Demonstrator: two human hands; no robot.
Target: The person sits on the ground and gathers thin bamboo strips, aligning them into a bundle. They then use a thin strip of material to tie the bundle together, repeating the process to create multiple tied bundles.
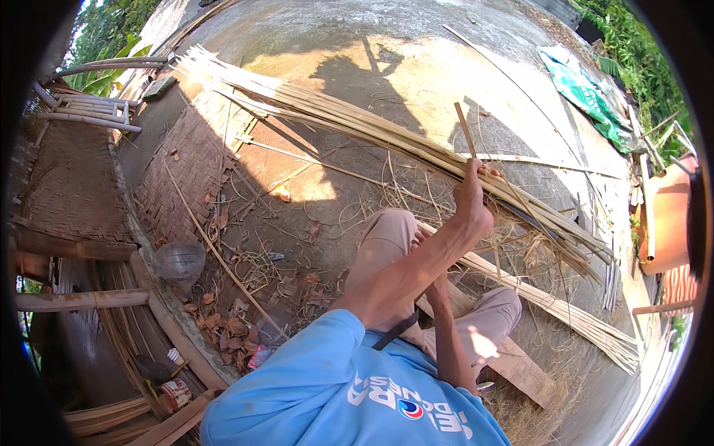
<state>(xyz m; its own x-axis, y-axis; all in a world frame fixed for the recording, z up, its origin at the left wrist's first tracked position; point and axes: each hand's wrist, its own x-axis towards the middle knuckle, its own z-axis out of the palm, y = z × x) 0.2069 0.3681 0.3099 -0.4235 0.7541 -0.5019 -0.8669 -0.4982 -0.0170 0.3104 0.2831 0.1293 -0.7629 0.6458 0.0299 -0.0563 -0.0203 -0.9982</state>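
My left hand reaches across my body with its fingers closed on a thin bamboo strip, whose end sticks up above the fist. Directly behind that hand lies a long bundle of split bamboo strips, running from the far left to the right. My right hand is low between my bent legs, mostly covered by my left forearm; only some fingertips and the wrist show, so its grip is hidden. Beside my right knee, a second bundle of pale strips fans out to the right.
Fibre shavings and dry leaves litter the ground. A woven mat lies at left, near a clear plastic container. A wooden plank extends beneath my leg. A green sack lies far right, beyond an orange-brown sheet.
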